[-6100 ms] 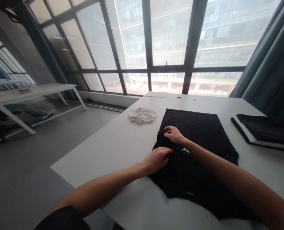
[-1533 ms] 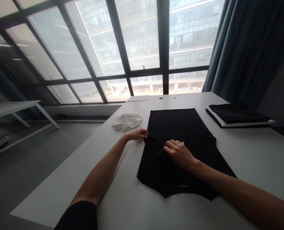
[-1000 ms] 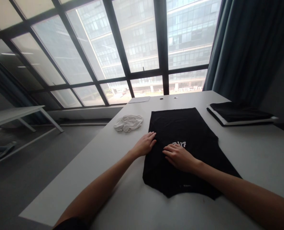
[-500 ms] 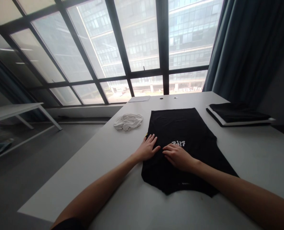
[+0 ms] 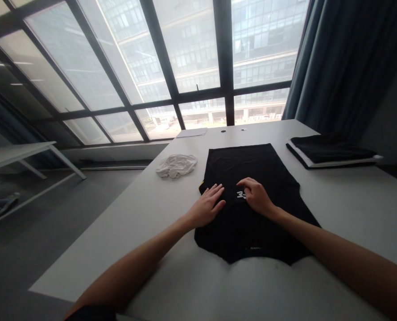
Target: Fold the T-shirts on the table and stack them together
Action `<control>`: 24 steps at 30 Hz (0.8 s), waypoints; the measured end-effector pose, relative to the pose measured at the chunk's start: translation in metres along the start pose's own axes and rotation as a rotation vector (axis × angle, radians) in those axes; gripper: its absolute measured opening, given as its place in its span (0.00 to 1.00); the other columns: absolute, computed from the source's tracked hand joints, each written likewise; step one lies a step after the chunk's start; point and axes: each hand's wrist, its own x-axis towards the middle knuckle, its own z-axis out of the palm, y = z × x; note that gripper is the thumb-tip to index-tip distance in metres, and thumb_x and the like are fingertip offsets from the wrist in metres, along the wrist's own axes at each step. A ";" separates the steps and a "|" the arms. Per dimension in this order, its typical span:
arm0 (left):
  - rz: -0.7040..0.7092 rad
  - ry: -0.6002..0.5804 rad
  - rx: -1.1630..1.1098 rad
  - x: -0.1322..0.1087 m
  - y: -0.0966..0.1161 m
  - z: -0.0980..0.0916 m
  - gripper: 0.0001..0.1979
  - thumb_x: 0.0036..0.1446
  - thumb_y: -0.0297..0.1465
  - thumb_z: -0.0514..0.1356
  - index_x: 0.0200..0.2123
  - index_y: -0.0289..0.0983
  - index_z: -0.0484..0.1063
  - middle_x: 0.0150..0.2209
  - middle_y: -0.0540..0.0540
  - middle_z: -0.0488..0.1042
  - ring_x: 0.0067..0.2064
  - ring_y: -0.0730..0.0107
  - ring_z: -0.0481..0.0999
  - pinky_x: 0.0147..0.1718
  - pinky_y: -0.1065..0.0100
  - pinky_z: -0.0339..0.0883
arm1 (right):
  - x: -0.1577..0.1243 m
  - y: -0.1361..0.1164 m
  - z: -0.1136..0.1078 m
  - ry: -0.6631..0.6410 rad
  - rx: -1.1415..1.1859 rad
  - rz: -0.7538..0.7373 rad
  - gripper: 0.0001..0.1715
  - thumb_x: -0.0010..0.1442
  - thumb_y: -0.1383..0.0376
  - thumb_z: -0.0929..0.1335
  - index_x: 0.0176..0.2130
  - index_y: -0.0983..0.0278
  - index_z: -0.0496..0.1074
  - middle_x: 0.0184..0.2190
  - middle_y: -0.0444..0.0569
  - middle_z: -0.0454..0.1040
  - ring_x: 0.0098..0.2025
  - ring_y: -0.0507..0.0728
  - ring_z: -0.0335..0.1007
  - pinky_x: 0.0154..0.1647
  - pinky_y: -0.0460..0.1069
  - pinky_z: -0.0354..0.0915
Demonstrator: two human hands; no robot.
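A black T-shirt [image 5: 252, 165] lies spread on the white table [image 5: 158, 214], its left side folded inward, with white lettering showing near the middle. My left hand [image 5: 207, 206] lies flat and open on the shirt's left folded edge, fingers spread. My right hand [image 5: 257, 195] rests on the cloth just right of the lettering, fingers curled down and pressing on the fabric. A sliver of yellow shows at the shirt's left edge.
A crumpled white garment [image 5: 176, 165] lies left of the shirt. A stack of folded dark clothes [image 5: 332, 151] sits at the right. A sheet of paper [image 5: 192, 132] lies at the far edge by the windows. Another table [image 5: 14, 151] stands at the left.
The shirt's left side has been folded inward and both hands have slid forward over it, smoothing it. The view has shifted slightly, and less of the white lettering shows.
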 end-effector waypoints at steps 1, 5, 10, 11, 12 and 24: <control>0.026 0.006 -0.008 -0.004 0.002 -0.004 0.29 0.73 0.45 0.45 0.72 0.41 0.52 0.73 0.45 0.50 0.74 0.59 0.44 0.71 0.51 0.42 | -0.003 -0.001 0.003 -0.040 -0.015 -0.036 0.22 0.61 0.76 0.60 0.43 0.62 0.79 0.44 0.51 0.78 0.48 0.59 0.73 0.54 0.55 0.67; 0.137 -0.080 0.008 -0.029 0.009 0.001 0.30 0.73 0.45 0.47 0.72 0.44 0.50 0.73 0.47 0.51 0.74 0.59 0.44 0.71 0.50 0.39 | -0.011 -0.001 0.014 -0.270 -0.104 -0.233 0.24 0.60 0.77 0.62 0.47 0.61 0.79 0.50 0.51 0.78 0.56 0.60 0.70 0.59 0.58 0.63; 0.176 -0.139 -0.045 -0.041 0.006 0.005 0.28 0.71 0.44 0.50 0.71 0.46 0.54 0.73 0.48 0.50 0.74 0.56 0.44 0.71 0.48 0.39 | -0.015 0.002 0.019 -0.447 -0.201 -0.311 0.26 0.59 0.78 0.63 0.50 0.60 0.79 0.53 0.51 0.78 0.57 0.61 0.71 0.61 0.60 0.63; 0.166 -0.132 -0.094 -0.038 0.005 0.000 0.27 0.72 0.43 0.49 0.71 0.46 0.56 0.72 0.48 0.52 0.73 0.57 0.47 0.71 0.49 0.42 | -0.015 0.002 0.018 -0.447 -0.204 -0.301 0.27 0.59 0.78 0.63 0.51 0.60 0.79 0.54 0.51 0.78 0.57 0.61 0.71 0.61 0.60 0.63; 0.149 -0.104 -0.145 -0.034 0.003 -0.007 0.26 0.73 0.42 0.47 0.70 0.45 0.58 0.71 0.48 0.56 0.73 0.58 0.50 0.70 0.51 0.45 | -0.016 0.003 0.017 -0.448 -0.205 -0.300 0.27 0.58 0.78 0.63 0.51 0.60 0.79 0.54 0.51 0.77 0.58 0.61 0.71 0.61 0.60 0.63; -0.018 0.025 0.118 -0.017 -0.013 0.005 0.30 0.72 0.47 0.47 0.71 0.40 0.55 0.72 0.41 0.51 0.74 0.56 0.45 0.70 0.50 0.41 | 0.011 -0.006 -0.005 -0.242 -0.038 -0.169 0.25 0.59 0.77 0.61 0.47 0.62 0.81 0.50 0.51 0.80 0.55 0.59 0.74 0.61 0.56 0.66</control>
